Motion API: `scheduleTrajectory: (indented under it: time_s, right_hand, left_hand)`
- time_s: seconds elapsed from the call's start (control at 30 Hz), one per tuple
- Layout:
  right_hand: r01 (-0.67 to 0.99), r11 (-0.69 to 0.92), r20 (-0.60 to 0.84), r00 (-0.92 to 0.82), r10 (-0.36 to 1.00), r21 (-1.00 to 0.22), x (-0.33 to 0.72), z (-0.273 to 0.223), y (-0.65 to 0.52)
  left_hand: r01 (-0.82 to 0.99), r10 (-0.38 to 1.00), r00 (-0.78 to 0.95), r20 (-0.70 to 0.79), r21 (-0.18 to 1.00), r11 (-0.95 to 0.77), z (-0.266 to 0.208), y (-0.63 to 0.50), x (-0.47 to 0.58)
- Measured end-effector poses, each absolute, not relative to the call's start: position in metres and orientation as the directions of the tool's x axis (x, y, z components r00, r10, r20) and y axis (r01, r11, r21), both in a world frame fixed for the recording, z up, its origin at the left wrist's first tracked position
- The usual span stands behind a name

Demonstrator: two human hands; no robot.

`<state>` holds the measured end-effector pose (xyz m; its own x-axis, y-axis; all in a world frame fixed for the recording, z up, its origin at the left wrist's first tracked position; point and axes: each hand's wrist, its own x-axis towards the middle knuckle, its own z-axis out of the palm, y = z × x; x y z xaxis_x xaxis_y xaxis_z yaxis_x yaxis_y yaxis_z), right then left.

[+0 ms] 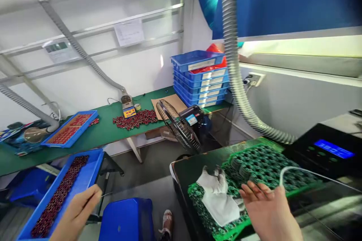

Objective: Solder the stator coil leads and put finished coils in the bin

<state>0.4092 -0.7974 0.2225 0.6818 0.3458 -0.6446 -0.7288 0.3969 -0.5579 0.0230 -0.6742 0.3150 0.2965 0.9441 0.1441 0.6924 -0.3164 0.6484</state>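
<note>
At the lower left, my left hand (pixel 77 212) is closed, with thumb and forefinger pressed together. A thin pale line shows by its fingertips, but I cannot make out what it is. It hovers in front of the blue tray (pixel 94 165) that holds a band of dark red ring-shaped parts (pixel 65 192). My right hand (pixel 268 207) has its palm turned up and its fingers stretched out. A white cable (pixel 288 169) passes at its thumb tip; whether they touch I cannot tell. Close by, white gloves (pixel 219 199) lie on green ring-shaped parts (pixel 198 205) in a green tray (pixel 232 233).
A black device with a lit blue display (pixel 333 148) stands at the right. Beyond are a black fan (pixel 178 126), stacked blue trays (pixel 200 79) and a green bench (pixel 104 131) with red parts. A blue stool (pixel 127 218) is on the floor; a grey hose (pixel 230 26) hangs down.
</note>
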Motion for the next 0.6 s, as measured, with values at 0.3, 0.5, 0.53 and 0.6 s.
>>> scheduleTrajectory:
  time_s: [0.3, 0.5, 0.53, 0.6]
  right_hand:
    - [-0.196, 0.096, 0.021, 0.355, 0.935, -0.976, 0.275, 0.221, -0.772]
    - [-0.333, -0.050, -0.044, -0.026, 0.999, -0.942, 0.165, 0.202, -0.725]
    - [-0.373, -0.086, -0.093, 0.000, 0.996, -0.924, 0.158, 0.200, -0.719]
    - [-0.407, -0.142, -0.181, 0.059, 0.982, -0.902, 0.149, 0.196, -0.711]
  left_hand:
    - [0.553, 0.922, 0.385, 0.044, 0.789, -0.269, 0.276, -0.696, 0.070]
    - [0.243, 0.855, 0.491, 0.165, 0.917, -0.317, 0.266, -0.687, 0.079]
    - [0.250, 0.862, 0.491, 0.127, 0.927, -0.280, 0.265, -0.684, 0.076]
    - [0.206, 0.865, 0.501, 0.024, 0.968, -0.146, 0.262, -0.675, 0.072]
